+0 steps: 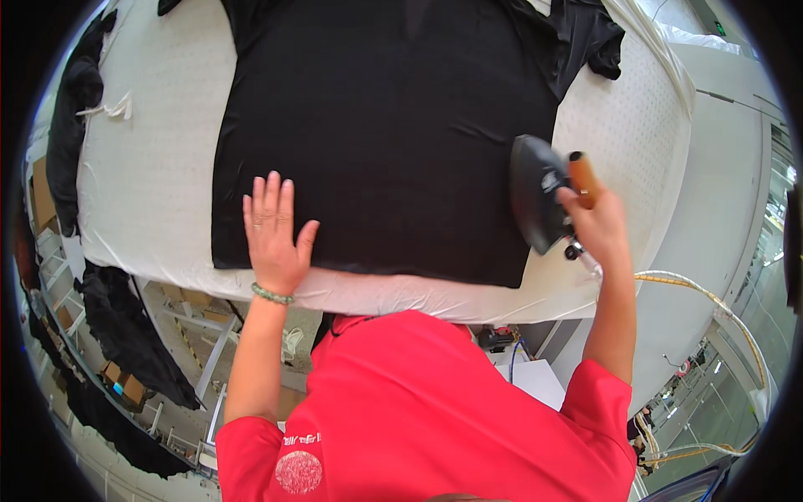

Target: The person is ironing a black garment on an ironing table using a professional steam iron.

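A black short-sleeved shirt (pixel 385 142) lies spread over a white padded ironing table (pixel 167 151), its hem toward me. My left hand (pixel 276 238) rests flat on the shirt's lower left part, fingers stretched out. In my right hand (pixel 598 222) is a steam iron (pixel 538 192), gripped by its orange-brown handle. The iron sits at the shirt's right edge, near the hem, and is slightly blurred. Its underside and the fingertips round the handle are partly hidden.
A hose and cable (pixel 711 293) run from the iron toward the lower right. Dark garments (pixel 134 335) hang along the left side of the table. A grey-white panel (pixel 719 167) stands at the right. Boxes and metal frames are below left.
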